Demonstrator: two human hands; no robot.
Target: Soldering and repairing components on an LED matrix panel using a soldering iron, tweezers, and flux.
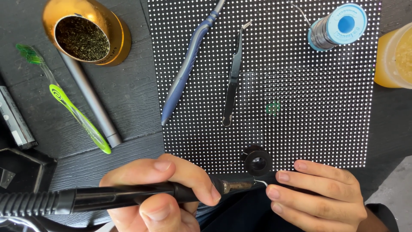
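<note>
Nearest, bottom centre, left hand (163,189) fingers wrap one soldering iron (128,195), tip pointing right; right hand (317,195) fingers pressed together, pinching one thin wire (260,181) at the tip; beyond, one dotted LED panel (300,86) on the dark wooden table (124,86); upper frame: one tweezers (234,77), one solder spool (337,26).

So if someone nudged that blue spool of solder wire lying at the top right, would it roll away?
Probably: the solder spool lies on its side on the dotted panel, so its round flanges could roll. The tightly wound metal wire suggests it is heavy for its size. Its loose wire end looks thin and bendy.
</note>
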